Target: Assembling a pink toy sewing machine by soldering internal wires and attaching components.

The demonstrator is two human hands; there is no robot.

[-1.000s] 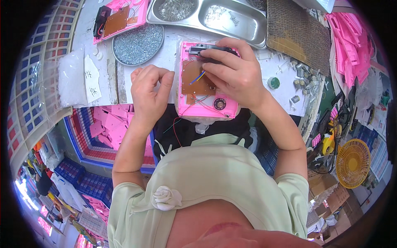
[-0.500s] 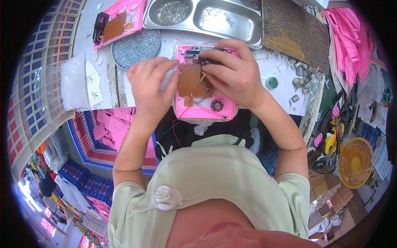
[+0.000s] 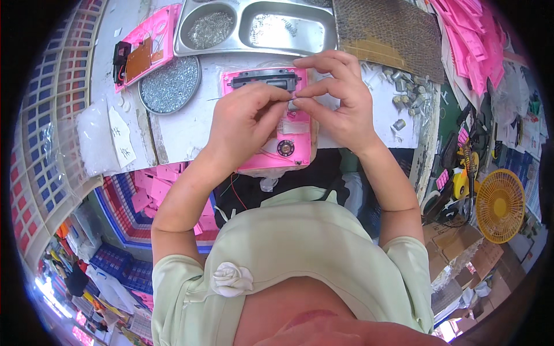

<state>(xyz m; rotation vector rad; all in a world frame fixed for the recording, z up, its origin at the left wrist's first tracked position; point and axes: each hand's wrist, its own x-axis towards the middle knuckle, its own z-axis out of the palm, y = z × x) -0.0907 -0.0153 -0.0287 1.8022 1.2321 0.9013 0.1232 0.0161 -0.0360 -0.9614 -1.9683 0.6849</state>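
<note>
A pink plastic housing [image 3: 303, 147] lies in front of me with its inside facing up. Across its far end sits a long black part [image 3: 264, 79], and a round black-and-silver part [image 3: 285, 148] is at its near right. My left hand [image 3: 245, 118] reaches over the housing's left half, thumb and forefinger pinched. Opposite it, my right hand [image 3: 343, 101] has its thumb and forefinger pinched too, the other fingers loosely curled. The two pinches meet just below the black part, on something too small to make out. The brown circuit board is out of sight. A thin red wire [image 3: 235, 191] hangs off the near edge.
A round tray of screws [image 3: 168, 92] and a steel compartment tray [image 3: 242, 46] stand beyond. Another pink housing [image 3: 164, 34] with wired parts lies far left. Small metal cylinders [image 3: 412, 95] are at right. A bin of pink pieces [image 3: 151, 193] sits below the table edge.
My left hand has come in over the housing and now meets my right hand, both pinched. The brown board, visible before, no longer shows. The whole view has shifted a little.
</note>
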